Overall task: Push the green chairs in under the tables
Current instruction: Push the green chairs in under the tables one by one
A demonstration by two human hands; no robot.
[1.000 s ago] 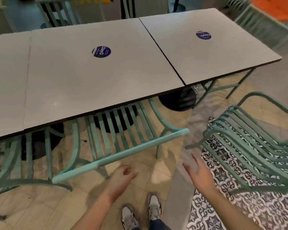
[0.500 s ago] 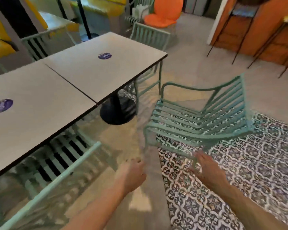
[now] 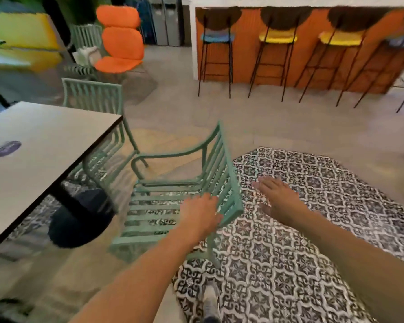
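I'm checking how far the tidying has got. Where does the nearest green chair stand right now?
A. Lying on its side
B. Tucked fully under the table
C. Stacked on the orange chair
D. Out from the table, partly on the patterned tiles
D: the green chair stands upright clear of the table, its back legs on the patterned tiles.
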